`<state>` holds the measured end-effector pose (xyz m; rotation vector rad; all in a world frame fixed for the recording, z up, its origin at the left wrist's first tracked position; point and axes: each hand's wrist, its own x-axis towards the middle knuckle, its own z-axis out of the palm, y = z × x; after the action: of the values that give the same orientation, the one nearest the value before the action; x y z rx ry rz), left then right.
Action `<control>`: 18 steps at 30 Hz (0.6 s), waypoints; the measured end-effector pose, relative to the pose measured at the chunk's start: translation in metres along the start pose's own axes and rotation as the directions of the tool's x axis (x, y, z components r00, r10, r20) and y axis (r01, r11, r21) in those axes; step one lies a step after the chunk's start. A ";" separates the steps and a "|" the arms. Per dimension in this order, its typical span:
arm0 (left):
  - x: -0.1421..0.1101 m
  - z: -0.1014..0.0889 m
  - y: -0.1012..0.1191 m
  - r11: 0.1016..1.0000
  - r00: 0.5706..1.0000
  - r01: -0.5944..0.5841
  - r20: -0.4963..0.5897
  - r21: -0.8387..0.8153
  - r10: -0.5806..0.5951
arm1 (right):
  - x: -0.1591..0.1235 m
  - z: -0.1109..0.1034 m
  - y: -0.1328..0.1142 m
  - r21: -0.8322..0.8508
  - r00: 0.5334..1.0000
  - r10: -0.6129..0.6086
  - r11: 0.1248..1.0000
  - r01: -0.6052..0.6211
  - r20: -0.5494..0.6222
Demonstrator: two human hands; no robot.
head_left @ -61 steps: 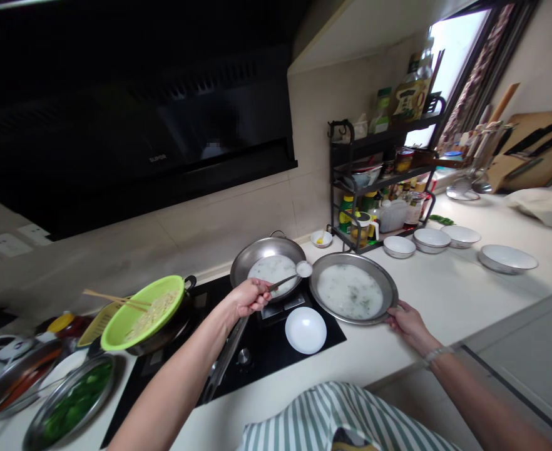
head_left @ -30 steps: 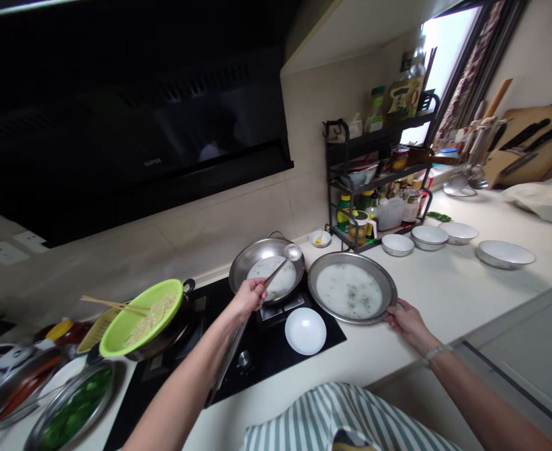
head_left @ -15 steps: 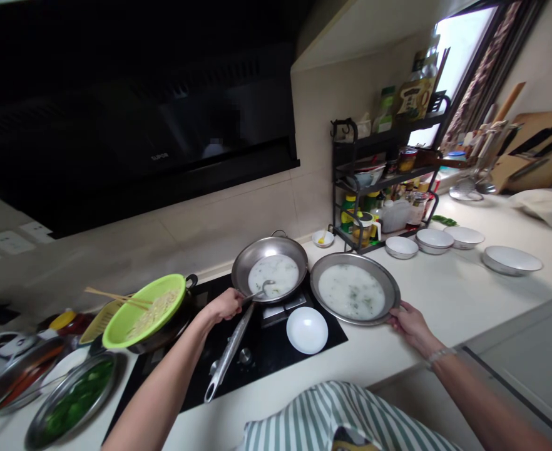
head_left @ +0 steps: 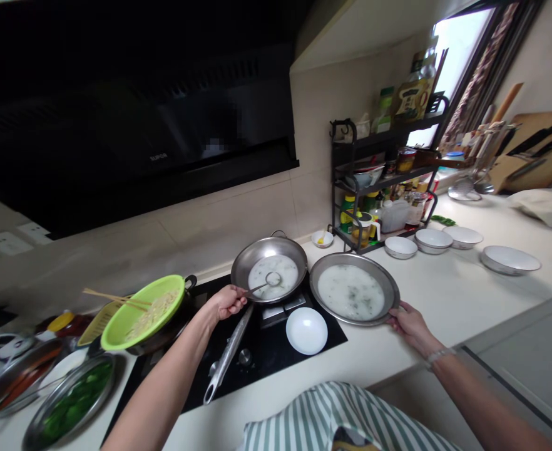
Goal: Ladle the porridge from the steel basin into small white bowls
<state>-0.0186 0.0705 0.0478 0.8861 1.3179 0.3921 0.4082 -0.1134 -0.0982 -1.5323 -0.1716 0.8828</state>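
My left hand (head_left: 230, 302) is closed around the handle of a small metal ladle (head_left: 273, 279), whose bowl is in the milky white liquid of a steel wok (head_left: 248, 259). Bits of green float in that liquid. The wok stands on the black gas hob, its long handle (head_left: 231, 351) pointing toward me beneath my left hand. My right hand (head_left: 406, 318) grips the near right rim of a wide steel basin (head_left: 388, 282). Similar white liquid with green flecks fills the basin. A white bowl (head_left: 306, 331) sits on the hob between wok and basin.
At left, a lime-green colander (head_left: 111, 329) of noodles with chopsticks rests on a dark pot, near a tray of greens (head_left: 76, 398). A black spice rack (head_left: 346, 150) stands behind the basin. Several white bowls (head_left: 401, 247) line the right counter. The range hood (head_left: 139, 125) hangs overhead.
The ladle has turned so its round bowl now shows from above, slightly right of before. My left hand has rotated and shifted a little. My right hand stays on the basin rim.
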 end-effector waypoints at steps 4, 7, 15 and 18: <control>-0.004 0.002 0.003 0.997 0.999 0.037 0.012 -0.073 -0.037 | 0.000 -0.001 0.000 -0.002 1.000 0.002 1.000 -0.002 0.005; -0.006 0.004 0.003 0.993 0.998 0.049 0.033 -0.106 -0.045 | -0.001 -0.001 0.000 -0.005 1.000 0.004 1.000 -0.004 0.012; -0.002 0.003 0.000 0.991 0.997 0.049 0.073 -0.124 -0.040 | 0.000 -0.001 0.001 -0.004 1.000 0.008 1.000 -0.008 0.022; -0.005 0.005 0.003 0.992 0.996 0.035 0.080 -0.120 -0.026 | 0.001 -0.002 0.001 -0.001 1.000 0.009 1.000 -0.009 0.020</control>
<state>-0.0144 0.0671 0.0530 0.7719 1.2215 0.4054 0.4096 -0.1145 -0.1002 -1.5264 -0.1804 0.9057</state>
